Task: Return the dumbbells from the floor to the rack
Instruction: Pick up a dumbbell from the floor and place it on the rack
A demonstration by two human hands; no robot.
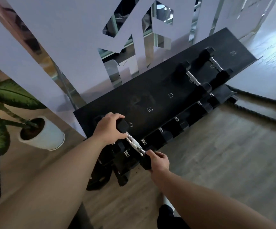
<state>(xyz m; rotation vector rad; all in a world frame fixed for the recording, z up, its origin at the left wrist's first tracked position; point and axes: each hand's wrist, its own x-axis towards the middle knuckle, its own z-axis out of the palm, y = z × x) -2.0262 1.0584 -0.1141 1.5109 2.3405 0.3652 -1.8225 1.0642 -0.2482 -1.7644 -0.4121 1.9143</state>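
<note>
Dumbbell (134,143) is held by both heads, left hand (110,128) closed over the far one, right hand (158,161) on the near one, just above the rack (150,90) top shelf by the 5 mark. Two bigger dumbbells (205,70) are already racked; both 10 slots are seen empty, so more is judged left.

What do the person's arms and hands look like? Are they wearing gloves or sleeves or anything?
No gloves and no sleeves. Both forearms are bare all the way to the picture's edge. The left hand and the right hand are bare too, with no watch, bracelet or ring that I can see.
</note>
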